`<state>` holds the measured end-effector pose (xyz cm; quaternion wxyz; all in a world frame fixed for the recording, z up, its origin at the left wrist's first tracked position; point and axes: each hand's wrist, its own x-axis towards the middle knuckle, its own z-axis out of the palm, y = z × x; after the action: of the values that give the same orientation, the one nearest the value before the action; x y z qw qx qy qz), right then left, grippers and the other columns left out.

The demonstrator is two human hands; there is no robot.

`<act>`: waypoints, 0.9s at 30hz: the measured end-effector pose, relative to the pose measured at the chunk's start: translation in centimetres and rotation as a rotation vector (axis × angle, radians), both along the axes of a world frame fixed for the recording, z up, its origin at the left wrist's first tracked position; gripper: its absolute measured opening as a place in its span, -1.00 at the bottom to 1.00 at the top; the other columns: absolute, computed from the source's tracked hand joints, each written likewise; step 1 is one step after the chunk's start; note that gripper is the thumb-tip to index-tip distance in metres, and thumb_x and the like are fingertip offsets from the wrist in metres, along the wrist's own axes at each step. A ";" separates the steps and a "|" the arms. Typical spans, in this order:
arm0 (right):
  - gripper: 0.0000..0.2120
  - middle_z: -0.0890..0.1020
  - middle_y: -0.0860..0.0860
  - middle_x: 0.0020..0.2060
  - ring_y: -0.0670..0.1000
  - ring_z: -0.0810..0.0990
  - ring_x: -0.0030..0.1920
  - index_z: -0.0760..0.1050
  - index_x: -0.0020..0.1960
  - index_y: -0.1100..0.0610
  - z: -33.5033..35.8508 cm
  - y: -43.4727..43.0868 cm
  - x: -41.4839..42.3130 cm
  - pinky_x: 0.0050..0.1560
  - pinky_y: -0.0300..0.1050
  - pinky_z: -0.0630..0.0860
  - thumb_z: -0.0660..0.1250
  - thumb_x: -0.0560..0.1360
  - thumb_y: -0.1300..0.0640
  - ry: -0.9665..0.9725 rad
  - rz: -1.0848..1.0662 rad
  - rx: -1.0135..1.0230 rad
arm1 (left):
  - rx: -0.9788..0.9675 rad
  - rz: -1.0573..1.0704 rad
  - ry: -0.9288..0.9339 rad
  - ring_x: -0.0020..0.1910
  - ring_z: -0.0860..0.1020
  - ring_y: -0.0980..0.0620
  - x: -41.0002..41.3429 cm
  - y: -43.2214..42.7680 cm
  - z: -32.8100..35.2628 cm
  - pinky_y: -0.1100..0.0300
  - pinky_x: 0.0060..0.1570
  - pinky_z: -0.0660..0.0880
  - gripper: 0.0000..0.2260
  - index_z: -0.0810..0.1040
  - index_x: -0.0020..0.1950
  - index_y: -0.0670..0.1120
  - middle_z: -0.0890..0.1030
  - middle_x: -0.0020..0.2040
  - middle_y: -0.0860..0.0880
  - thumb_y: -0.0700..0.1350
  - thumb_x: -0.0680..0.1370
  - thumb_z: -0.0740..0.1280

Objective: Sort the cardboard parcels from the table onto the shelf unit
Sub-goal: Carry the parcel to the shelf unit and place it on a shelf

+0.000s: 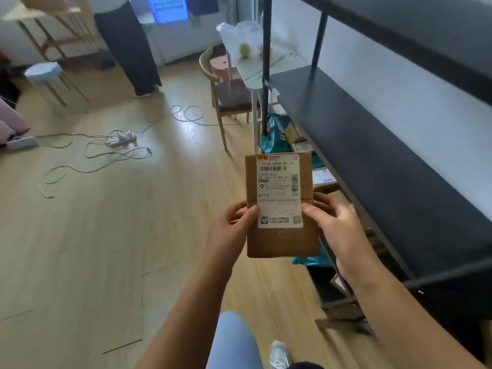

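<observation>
Holding: one cardboard parcel (282, 206) is kept in mid-air, left of the shelf unit (378, 155), label up, probably so it can be read.
Left hand (231, 230): fingers are closed on the parcel's left edge, thumb on the front.
Right hand (338, 230): the right edge is gripped likewise.
Lower tier: several more parcels (323, 179) are seen, exact count unclear.
Dark shelf: nothing is seen on it.

head view, forward-down — close over hands (279, 230)
</observation>
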<state>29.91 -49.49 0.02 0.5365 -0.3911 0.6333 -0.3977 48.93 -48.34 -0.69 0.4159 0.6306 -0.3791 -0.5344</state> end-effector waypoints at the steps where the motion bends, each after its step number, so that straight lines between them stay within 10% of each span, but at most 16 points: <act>1: -0.56 0.65 -0.06 0.08 0.00 0.64 0.06 0.45 0.32 -0.08 -0.1 -1.3 0.6 -0.06 -0.04 0.62 0.43 0.47 -0.08 -0.008 0.000 -0.005 | 0.006 -0.015 -0.001 0.09 0.67 0.09 0.8 -1.3 -0.1 0.06 0.12 0.59 -0.67 0.59 0.32 0.07 0.72 0.08 0.03 0.05 0.56 0.37; 20: -0.56 0.65 -0.05 0.07 -0.05 0.62 0.05 0.45 0.36 -0.12 -0.9 -27.4 16.9 -0.02 -0.15 0.58 0.37 0.50 -0.12 0.013 -0.292 -0.013 | 0.071 -0.262 0.025 0.10 0.67 -0.02 16.0 -32.6 -1.0 -0.02 0.14 0.59 -0.46 0.50 0.43 -0.04 0.70 0.13 -0.08 0.07 0.48 0.45; 27: -0.54 0.64 -0.04 0.11 -0.04 0.63 0.09 0.45 0.27 -0.04 -2.9 -34.8 15.4 0.05 -0.10 0.57 0.43 0.44 -0.16 0.009 -0.328 0.047 | 0.142 -0.244 -0.037 -0.01 0.65 -0.04 13.9 -42.1 -2.2 -0.01 0.07 0.58 -0.66 0.57 0.14 -0.19 0.67 0.01 -0.11 0.03 0.51 0.44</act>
<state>45.36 -84.32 -2.91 0.4705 -0.2716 0.7002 -0.4632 62.82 -90.47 -2.92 0.2951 0.6172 -0.4219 -0.5949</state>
